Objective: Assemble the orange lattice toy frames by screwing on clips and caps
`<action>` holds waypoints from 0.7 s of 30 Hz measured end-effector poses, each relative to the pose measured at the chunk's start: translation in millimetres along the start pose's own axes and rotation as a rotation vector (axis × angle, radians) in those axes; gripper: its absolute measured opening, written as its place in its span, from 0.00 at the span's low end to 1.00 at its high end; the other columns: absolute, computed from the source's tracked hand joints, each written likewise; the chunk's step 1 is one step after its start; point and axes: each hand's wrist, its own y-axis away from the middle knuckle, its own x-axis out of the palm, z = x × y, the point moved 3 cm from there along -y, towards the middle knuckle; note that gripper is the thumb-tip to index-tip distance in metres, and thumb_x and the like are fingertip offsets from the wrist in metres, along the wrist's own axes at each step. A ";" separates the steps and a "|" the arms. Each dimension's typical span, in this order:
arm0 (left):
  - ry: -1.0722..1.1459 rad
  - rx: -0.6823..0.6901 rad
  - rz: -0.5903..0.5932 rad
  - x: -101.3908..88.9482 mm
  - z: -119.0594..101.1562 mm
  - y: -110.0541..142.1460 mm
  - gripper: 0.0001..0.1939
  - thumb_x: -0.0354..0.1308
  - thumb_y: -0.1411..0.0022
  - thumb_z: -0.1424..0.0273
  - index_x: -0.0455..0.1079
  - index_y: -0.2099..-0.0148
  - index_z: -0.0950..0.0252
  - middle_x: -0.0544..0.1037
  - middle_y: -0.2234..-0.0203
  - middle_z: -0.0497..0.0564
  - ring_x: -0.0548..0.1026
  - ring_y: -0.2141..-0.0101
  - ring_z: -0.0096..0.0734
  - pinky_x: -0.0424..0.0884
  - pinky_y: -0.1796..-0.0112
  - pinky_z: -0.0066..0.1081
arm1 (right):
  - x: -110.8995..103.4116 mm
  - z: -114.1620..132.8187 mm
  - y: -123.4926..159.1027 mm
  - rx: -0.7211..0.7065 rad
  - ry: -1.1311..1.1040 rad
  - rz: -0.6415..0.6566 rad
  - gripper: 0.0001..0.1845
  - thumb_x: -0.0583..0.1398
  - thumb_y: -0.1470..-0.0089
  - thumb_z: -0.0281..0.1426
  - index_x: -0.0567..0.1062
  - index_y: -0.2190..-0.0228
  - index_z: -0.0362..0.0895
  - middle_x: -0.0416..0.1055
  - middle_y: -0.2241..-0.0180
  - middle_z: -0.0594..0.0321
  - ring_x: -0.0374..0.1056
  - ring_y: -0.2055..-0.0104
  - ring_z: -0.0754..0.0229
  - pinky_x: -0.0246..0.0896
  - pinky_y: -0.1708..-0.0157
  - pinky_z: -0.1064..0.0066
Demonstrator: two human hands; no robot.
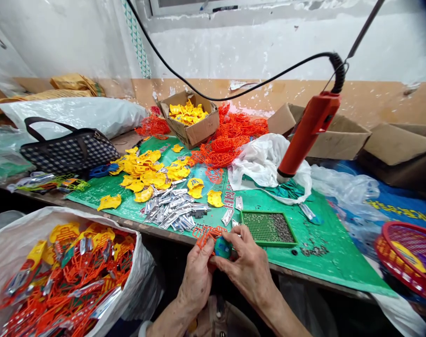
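At the table's front edge, my left hand is closed on an orange plastic lattice frame. My right hand pinches a blue-green rounded plastic piece against that frame; the fingers hide where the two meet. Just beyond my hands lie silver metal strips in a loose pile. Yellow moulded plastic parts are heaped behind the strips. A green tray with small screws in it sits to the right of my right hand.
An orange electric screwdriver hangs on a cord at right. A white sack of assembled pieces stands at left. Behind are a cardboard box of yellow parts, orange frames and a white plastic bag. A red basket is far right.
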 end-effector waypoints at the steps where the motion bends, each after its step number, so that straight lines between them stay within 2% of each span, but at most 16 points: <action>1: 0.002 0.008 -0.003 0.3 0.2 0.2 0.13 0.65 0.42 0.65 0.78 0.56 0.66 0.82 0.61 0.54 0.78 0.56 0.41 0.71 0.51 0.36 | 0.4 -1.0 1.0 -0.002 -0.008 -0.012 0.16 0.67 0.56 0.28 0.76 0.62 0.45 0.66 0.64 0.61 0.65 0.73 0.64 0.60 0.76 0.74; 10: 0.036 -0.026 -0.058 -1.5 4.1 -1.9 0.14 0.66 0.44 0.64 0.78 0.58 0.67 0.82 0.64 0.54 0.78 0.59 0.41 0.73 0.55 0.36 | 2.8 -0.7 4.4 -0.017 0.105 -0.052 0.15 0.68 0.58 0.30 0.75 0.64 0.46 0.69 0.63 0.60 0.66 0.75 0.64 0.59 0.78 0.74; 16: -0.058 -0.061 0.006 0.7 3.1 0.8 0.15 0.68 0.48 0.69 0.78 0.56 0.66 0.82 0.64 0.53 0.78 0.61 0.38 0.72 0.56 0.32 | 7.9 -2.3 8.3 -0.068 0.166 -0.088 0.14 0.64 0.55 0.27 0.74 0.62 0.45 0.69 0.63 0.59 0.69 0.74 0.62 0.60 0.79 0.73; 18: -0.088 -0.074 0.015 1.6 2.3 1.2 0.15 0.68 0.49 0.71 0.78 0.56 0.66 0.81 0.64 0.53 0.78 0.62 0.36 0.72 0.57 0.31 | 8.9 -4.7 10.9 -0.071 0.147 -0.067 0.17 0.63 0.56 0.26 0.74 0.60 0.44 0.69 0.62 0.57 0.69 0.74 0.61 0.62 0.78 0.71; 21: -0.126 -0.064 0.023 2.9 -0.3 0.5 0.15 0.68 0.49 0.73 0.78 0.57 0.66 0.81 0.65 0.51 0.77 0.64 0.33 0.71 0.56 0.30 | 6.0 -6.9 13.6 -0.064 -0.032 -0.032 0.20 0.63 0.53 0.25 0.72 0.56 0.44 0.67 0.61 0.57 0.70 0.70 0.61 0.67 0.74 0.71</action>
